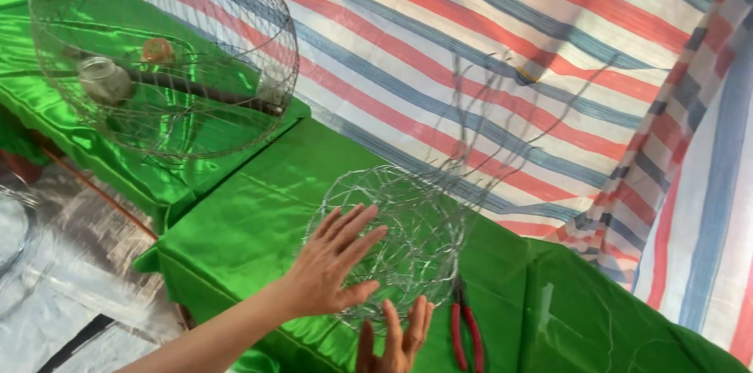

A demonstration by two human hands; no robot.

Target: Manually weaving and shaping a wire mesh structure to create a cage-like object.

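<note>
Here, my right hand (396, 338) presses open-fingered under the small wire mesh ball (396, 243) on the green table (259, 216); my left hand (333, 263) lies flat and spread against its side, gripping nothing. Red-handled pliers (468, 330) lie just beside it. Further back stands a large wire dome (165, 51).

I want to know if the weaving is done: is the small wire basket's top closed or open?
Open: loose wire ends rise unwoven from the small wire basket, which the left hand and right hand touch.

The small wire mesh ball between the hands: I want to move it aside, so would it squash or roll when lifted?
The wire mesh ball is open, thin wire, so probably light and springy, denting under a hard squeeze. Its round shape on the glossy green cloth suggests it could roll. Loose wire ends may snag.
</note>
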